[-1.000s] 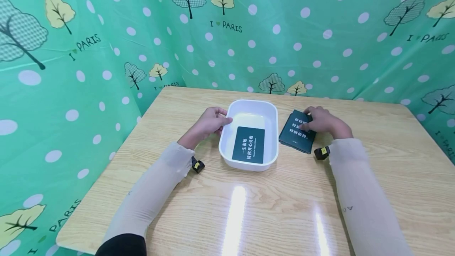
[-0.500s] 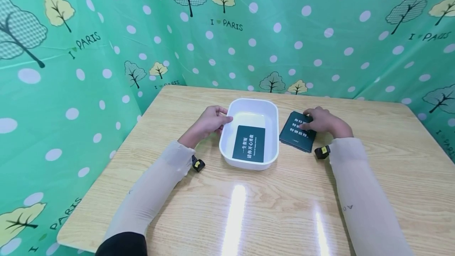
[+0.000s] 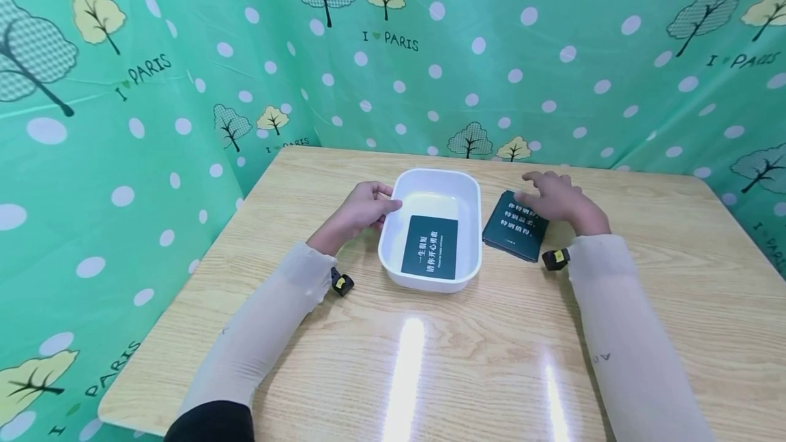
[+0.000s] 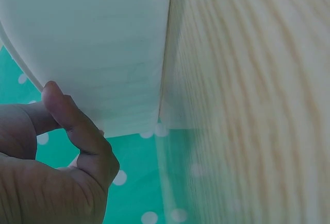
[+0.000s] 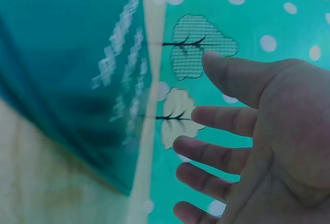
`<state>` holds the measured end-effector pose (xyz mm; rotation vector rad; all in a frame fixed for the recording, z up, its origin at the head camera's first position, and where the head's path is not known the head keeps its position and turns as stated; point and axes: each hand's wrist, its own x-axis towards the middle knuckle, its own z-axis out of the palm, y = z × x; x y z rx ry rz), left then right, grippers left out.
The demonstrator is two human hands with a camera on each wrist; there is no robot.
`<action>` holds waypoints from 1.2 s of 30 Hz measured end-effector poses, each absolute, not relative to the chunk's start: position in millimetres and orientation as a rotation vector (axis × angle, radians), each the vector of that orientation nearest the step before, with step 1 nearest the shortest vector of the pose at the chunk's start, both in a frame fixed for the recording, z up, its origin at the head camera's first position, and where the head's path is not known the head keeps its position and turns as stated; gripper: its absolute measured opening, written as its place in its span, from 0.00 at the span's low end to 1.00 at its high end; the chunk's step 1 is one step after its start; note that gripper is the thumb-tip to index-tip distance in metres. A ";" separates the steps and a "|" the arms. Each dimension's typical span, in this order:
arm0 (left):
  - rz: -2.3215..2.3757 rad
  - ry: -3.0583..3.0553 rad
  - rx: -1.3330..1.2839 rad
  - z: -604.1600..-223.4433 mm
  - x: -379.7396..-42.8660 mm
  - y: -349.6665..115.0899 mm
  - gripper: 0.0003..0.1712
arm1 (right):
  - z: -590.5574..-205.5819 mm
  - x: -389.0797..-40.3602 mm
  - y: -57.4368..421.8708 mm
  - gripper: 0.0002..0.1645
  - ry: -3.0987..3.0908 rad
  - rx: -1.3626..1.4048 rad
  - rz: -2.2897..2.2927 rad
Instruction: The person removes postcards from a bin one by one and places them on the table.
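A white plastic tub (image 3: 477,251) rests near the middle of the table, with a dark green card (image 3: 430,248) with white lettering lying in it. My left hand (image 3: 367,207) grips the tub's left wall, thumb over the rim; the left wrist view shows the left hand (image 4: 77,152) at the rim from below. To the right of the tub is a stack of dark green cards (image 3: 514,230) with white writing. Above its upper right corner hovers my right hand (image 3: 555,196). In the right wrist view the right hand (image 5: 258,141) has spread fingers and holds nothing, beside the card stack (image 5: 67,80).
The light wood table (image 3: 491,346) carries bright reflections toward the front. A green curtain (image 3: 491,53) with dots and trees hangs behind and to the left. Small black cameras with yellow marks sit at both wrists, such as the right camera (image 3: 556,260).
My right hand has lifted off the card stack, with its fingers now spread, and more of the top card's writing shows. The left hand and the tub stay in place.
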<state>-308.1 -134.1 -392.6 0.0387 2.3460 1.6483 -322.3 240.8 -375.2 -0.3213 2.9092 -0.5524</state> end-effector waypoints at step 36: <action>1.615 2.362 0.028 -391.9 -309.7 -134.0 0.19 | -366.7 -287.6 118.8 0.38 2.977 -0.806 -0.539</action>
